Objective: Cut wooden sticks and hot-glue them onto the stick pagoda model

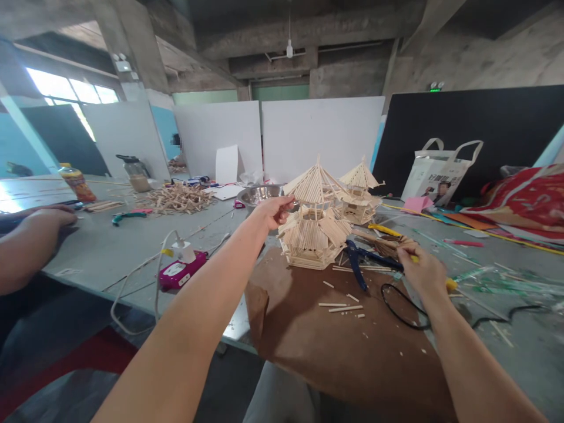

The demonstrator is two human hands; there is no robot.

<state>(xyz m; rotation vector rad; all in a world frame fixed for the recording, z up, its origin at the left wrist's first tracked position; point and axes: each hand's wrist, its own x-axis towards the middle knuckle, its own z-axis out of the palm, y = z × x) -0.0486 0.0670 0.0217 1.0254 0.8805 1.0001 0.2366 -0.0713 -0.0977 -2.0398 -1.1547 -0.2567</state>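
Observation:
A pavilion model made of thin wooden sticks [315,238] stands upright on a brown sheet [308,329], with a pointed upper roof over a wider lower one. My left hand [279,211] pinches the left edge of its upper roof. Farther to the right, my right hand [423,269] has its fingers curled down beside a bundle of thin sticks [408,242] and some yellow parts; what it grips is hidden. A dark blue tool that looks like a glue gun [358,261] lies between the model and my right hand. Loose cut sticks [346,309] lie in front.
Behind stands a second stick pavilion [358,200] and a metal bowl [253,195]. A stick pile [180,198], purple power strip [183,270] and cables occupy the left. On the right are plastic wrappers [497,276] and a white bag [436,173]. Another person's arm [33,244] rests at far left.

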